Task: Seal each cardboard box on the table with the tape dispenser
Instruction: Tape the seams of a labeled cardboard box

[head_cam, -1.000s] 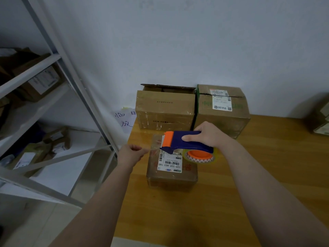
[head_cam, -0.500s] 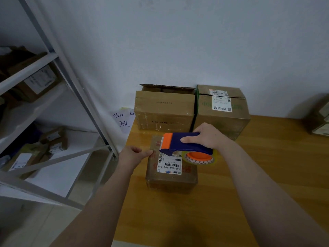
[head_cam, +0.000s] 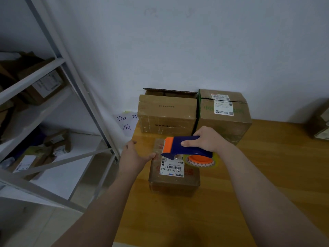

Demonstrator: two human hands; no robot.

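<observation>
A parcel storeroom: metal shelving [head_cam: 58, 82] and labelled cartons [head_cam: 224, 111].

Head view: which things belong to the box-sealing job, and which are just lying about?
Job: tape dispenser in the right hand; small labelled box touched by the left hand; open-topped box and green-printed box behind it.
Lying about: handwritten paper note; metal shelving with its parcels.
</observation>
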